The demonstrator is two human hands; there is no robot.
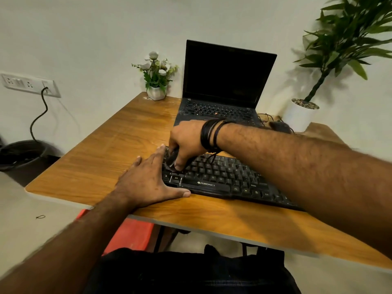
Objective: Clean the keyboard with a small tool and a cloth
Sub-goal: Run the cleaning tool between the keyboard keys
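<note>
A wooden table (pixel 118 132) fills the middle of the view, set against a pale wall. At its far edge an open black laptop (pixel 224 81) stands with a dark screen, and nearer the person a black Zebronics keyboard (pixel 222 179) lies slanted across the tabletop, its left end toward the table's middle. A tall leafy plant in a white pot (pixel 301 115) stands at the far right, and a small white pot of white flowers (pixel 156 77) sits just left of the laptop. A dark bin (pixel 23 153) is on the floor to the left, below a wall socket panel (pixel 29 84) with a cable plugged in. The left hand (pixel 146 179) lies flat with fingers straight, palm on the table, its thumb along the keyboard's front edge at the left end. The right hand (pixel 186 141), dark bands at the wrist, reaches over the keyboard's left keys, fingers curled down round a small dark tool (pixel 172 160) pressed to the keys; its exact kind is too blurred to tell.
</note>
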